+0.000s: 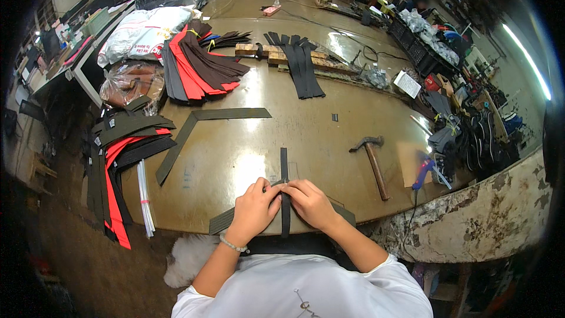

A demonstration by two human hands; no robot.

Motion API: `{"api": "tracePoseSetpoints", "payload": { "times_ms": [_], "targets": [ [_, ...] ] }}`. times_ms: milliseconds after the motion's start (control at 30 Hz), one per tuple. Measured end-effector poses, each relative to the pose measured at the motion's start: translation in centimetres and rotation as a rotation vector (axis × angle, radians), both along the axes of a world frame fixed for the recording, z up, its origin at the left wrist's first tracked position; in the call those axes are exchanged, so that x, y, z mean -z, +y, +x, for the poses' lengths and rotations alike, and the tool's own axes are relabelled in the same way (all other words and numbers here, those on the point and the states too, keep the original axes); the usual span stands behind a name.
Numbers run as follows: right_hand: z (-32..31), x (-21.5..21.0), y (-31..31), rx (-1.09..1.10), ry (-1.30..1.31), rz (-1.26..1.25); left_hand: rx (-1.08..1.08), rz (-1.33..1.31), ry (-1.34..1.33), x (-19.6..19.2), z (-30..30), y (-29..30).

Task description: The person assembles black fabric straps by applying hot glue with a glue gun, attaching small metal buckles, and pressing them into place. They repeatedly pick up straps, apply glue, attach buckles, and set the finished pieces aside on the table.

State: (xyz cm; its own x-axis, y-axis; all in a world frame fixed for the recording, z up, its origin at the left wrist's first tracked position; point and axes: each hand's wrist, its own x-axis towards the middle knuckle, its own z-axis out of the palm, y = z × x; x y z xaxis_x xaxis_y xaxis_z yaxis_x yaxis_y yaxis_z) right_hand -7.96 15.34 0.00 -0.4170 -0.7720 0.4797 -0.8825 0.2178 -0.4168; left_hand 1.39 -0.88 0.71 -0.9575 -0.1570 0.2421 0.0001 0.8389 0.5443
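My left hand [254,207] and my right hand [307,202] meet at the table's near edge, fingers closed in a pinch. Between them a narrow black strip [284,162] runs straight away from me, crossing a wide dark grey-green strap [222,222]. That strap angles out under both hands, and its right end [344,214] shows past my right wrist. My fingertips press together where strip and strap cross; the exact grip there is partly hidden. Left of the hands lies a similar strap [194,119], bent at an angle.
A hammer [374,168] and a blue glue gun [422,172] lie to the right. Red and dark strap bundles [126,147] and white sticks [145,200] overhang the left edge. Farther back are more straps [200,68], black strips [303,70] on wooden bars [276,57], and people across the table.
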Motion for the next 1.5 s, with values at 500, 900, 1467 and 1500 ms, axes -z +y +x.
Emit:
{"api": "tracePoseSetpoints", "payload": {
  "times_ms": [500,900,1467,1500],
  "targets": [
    [4.0,-11.8,3.5,-0.308,-0.54,0.152,-0.024,-0.027,-0.008,-0.2,0.0,0.9],
    [8.5,-23.4,-1.6,-1.012,-0.732,-0.997,-0.045,-0.019,-0.019,0.0,0.2,1.1],
    [-7.1,-0.9,22.8,1.53,0.08,-0.1,-0.076,0.152,0.068,-0.2,0.1,0.7],
    [-8.6,1.3,25.3,1.394,0.044,-0.211,-0.098,0.232,0.112,0.0,0.3,0.7]
  ]
}}
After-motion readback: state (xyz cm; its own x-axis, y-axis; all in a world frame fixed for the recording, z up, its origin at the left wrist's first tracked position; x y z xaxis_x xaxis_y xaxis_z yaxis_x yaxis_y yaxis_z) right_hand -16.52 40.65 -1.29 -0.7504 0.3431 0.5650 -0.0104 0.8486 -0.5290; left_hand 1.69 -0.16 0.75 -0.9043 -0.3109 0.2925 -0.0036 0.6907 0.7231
